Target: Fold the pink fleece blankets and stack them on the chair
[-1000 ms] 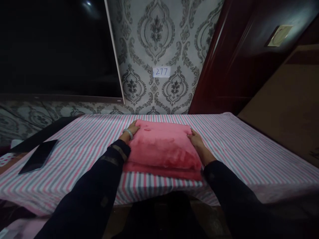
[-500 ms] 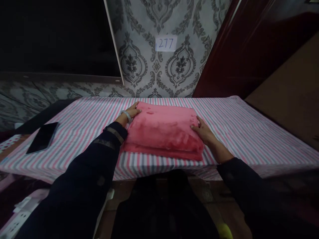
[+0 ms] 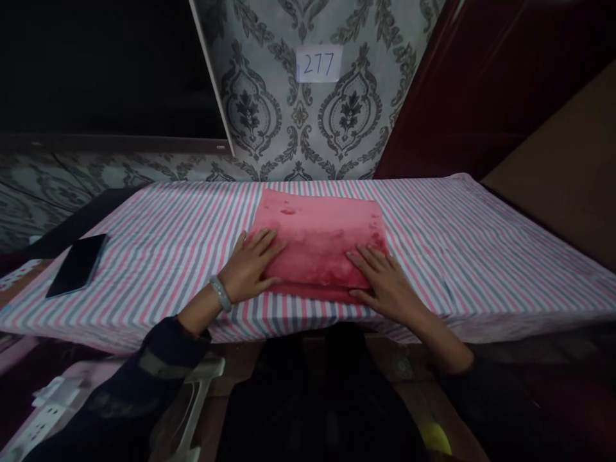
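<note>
A folded pink plush cloth point(image 3: 317, 240) lies as a thick rectangle near the front edge of the table. On its left front part rests my left hand point(image 3: 248, 266), palm down with fingers spread; a bracelet point(image 3: 221, 293) circles that wrist. My right hand point(image 3: 385, 279) presses flat on the cloth's right front part, its fingers apart. Darker smudged patches show where the pile is brushed the other way. Under the cloth is a striped tablecloth point(image 3: 187, 237) in pink, grey and white.
A black phone point(image 3: 77, 264) lies at the table's left side. Behind the table are a dark screen point(image 3: 110, 70) and a patterned wall with a paper marked 277 point(image 3: 319, 63). A white power strip point(image 3: 45, 417) is low at the left, and something yellow point(image 3: 436, 439) below right.
Both hands have come from the cloth's far side edges toward me and now lie flat on its front part. The cloth's front looks straighter and narrower.
</note>
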Demonstrator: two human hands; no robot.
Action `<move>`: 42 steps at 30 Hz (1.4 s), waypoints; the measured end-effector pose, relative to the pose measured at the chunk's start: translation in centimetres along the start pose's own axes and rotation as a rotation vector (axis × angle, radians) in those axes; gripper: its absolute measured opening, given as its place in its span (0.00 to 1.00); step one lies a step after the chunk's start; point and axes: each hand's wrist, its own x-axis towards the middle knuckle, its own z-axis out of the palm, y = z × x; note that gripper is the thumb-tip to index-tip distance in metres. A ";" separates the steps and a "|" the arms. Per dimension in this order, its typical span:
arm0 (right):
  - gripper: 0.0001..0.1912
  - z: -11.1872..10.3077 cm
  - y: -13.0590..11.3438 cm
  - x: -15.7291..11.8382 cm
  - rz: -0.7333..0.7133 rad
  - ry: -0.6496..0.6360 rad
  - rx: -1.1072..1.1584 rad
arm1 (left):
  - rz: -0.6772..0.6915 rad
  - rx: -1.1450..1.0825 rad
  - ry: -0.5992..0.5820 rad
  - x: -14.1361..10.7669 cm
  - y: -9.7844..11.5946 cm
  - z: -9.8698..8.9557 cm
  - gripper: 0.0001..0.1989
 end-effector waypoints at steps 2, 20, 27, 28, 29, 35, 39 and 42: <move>0.38 0.5 0.6 -0.9 0.006 0.004 0.039 | -0.034 0.011 -0.026 -1.1 -0.3 0.9 0.37; 0.25 -2.5 1.0 2.0 0.104 0.121 0.170 | -0.176 -0.284 0.058 1.3 -2.1 -2.3 0.29; 0.32 0.9 0.1 9.5 0.189 0.020 -0.068 | -0.285 0.033 -0.028 9.0 -0.3 1.3 0.35; 0.31 1.9 0.3 9.4 0.186 0.008 -0.096 | -0.300 0.055 -0.058 9.1 -0.3 2.2 0.35; 0.31 2.8 0.6 9.0 0.181 0.008 -0.117 | -0.307 0.071 -0.075 9.0 -0.4 2.9 0.35; 0.32 5.0 2.0 7.6 0.163 0.043 -0.131 | -0.292 0.035 -0.067 8.3 -1.1 3.6 0.37; 0.32 5.0 1.9 7.9 0.150 0.050 -0.152 | -0.292 0.053 -0.087 8.3 -0.9 3.3 0.37; 0.31 5.2 1.8 8.0 0.143 0.071 -0.168 | -0.298 0.056 -0.106 8.5 -0.8 3.0 0.37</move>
